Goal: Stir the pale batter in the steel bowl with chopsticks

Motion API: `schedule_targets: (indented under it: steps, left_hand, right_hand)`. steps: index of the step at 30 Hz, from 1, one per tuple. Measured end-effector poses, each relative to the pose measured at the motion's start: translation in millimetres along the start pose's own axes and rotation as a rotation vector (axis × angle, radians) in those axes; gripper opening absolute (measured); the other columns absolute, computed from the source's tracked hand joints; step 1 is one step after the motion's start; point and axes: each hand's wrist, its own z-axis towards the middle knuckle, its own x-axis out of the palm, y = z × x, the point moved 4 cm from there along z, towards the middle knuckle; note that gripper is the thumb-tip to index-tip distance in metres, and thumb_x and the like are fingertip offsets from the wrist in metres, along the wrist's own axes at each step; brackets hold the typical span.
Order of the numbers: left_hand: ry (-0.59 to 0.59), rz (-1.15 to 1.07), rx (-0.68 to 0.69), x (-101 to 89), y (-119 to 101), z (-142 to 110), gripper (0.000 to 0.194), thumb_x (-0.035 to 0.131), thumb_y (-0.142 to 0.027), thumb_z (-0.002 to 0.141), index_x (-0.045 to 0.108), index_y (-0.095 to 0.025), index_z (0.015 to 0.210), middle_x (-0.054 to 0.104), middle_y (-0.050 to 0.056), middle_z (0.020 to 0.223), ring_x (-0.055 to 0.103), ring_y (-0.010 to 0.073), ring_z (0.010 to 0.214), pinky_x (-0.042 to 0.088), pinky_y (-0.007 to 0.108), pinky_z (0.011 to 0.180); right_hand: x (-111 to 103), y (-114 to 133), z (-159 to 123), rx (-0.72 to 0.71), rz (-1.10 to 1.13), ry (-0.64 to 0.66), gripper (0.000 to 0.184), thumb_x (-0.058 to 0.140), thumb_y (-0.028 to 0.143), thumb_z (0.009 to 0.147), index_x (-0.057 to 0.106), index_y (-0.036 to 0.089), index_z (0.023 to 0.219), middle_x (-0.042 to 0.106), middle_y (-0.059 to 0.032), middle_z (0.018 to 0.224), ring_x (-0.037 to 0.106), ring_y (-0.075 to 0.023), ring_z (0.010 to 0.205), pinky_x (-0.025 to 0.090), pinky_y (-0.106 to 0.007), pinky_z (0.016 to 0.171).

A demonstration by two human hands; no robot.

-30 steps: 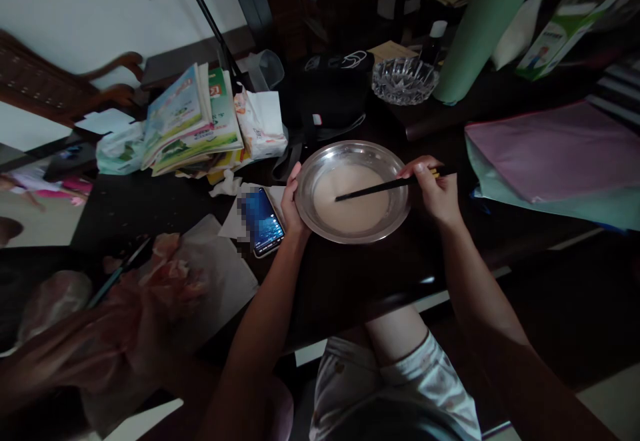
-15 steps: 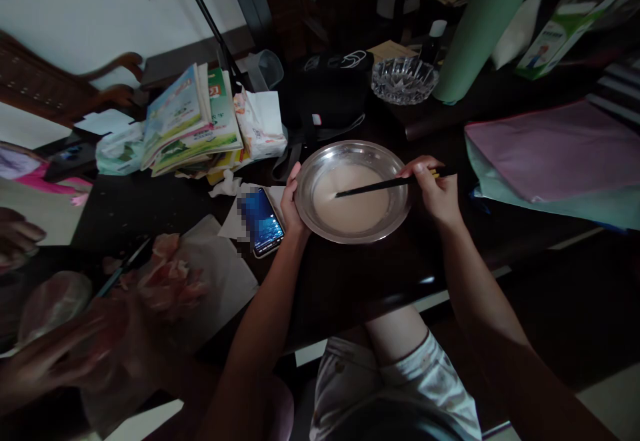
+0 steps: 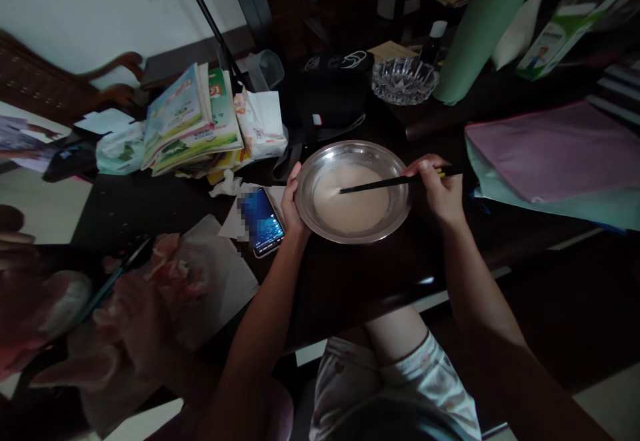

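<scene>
A round metal bowl (image 3: 353, 233) with a wide rim rests on the dark table, holding a pale, milky liquid (image 3: 350, 211). My left hand (image 3: 293, 202) grips the bowl's left edge, its fingers along the outside and partly hidden by the rim. Between the fingers of my right hand (image 3: 440, 189), at the bowl's right side, are dark chopsticks (image 3: 375, 185). Their tips dip into the liquid near the middle. Just left of my left hand lies a lit phone (image 3: 265, 221) on white paper.
At the left, a co-worker's hand (image 3: 143, 321) is over pieces of raw meat (image 3: 173, 267) on a white sheet (image 3: 220, 274), beside a knife (image 3: 113, 281). Books (image 3: 195, 121), a black bag (image 3: 325, 94) and a glass ashtray (image 3: 404, 81) stand behind; pink and green folders (image 3: 555, 151) lie right.
The chopsticks and my right hand have shifted slightly to the right. My left hand stays on the bowl. At the left, the co-worker's hands have moved over the meat.
</scene>
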Motion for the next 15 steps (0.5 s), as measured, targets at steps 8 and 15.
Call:
schedule_targets:
  steps: [8, 15]
  left_hand:
    - [0.007, -0.007, -0.003, -0.4, 0, 1, 0.031, 0.060, -0.028, 0.083, 0.075, -0.026, 0.110, 0.076, 0.000, 0.117, 0.058, 0.0236, 0.130, 0.044, 0.033, 0.110]
    - [0.016, -0.017, 0.004, 1.1, -1, -1, 0.031, 0.062, -0.030, 0.084, 0.075, -0.024, 0.111, 0.073, 0.003, 0.124, 0.056, 0.0245, 0.133, 0.040, 0.035, 0.114]
  right_hand:
    - [-3, 1, 0, 0.020, 0.081, -0.069, 0.043, 0.063, 0.057, 0.089, 0.064, 0.024, 0.061, 0.060, 0.0011, 0.057, 0.061, -0.0161, 0.058, 0.049, -0.034, 0.063]
    - [-6, -1, 1, 0.009, 0.006, -0.102, 0.043, 0.063, 0.059, 0.088, 0.065, 0.023, 0.064, 0.065, 0.0000, 0.064, 0.064, -0.0164, 0.066, 0.051, -0.034, 0.070]
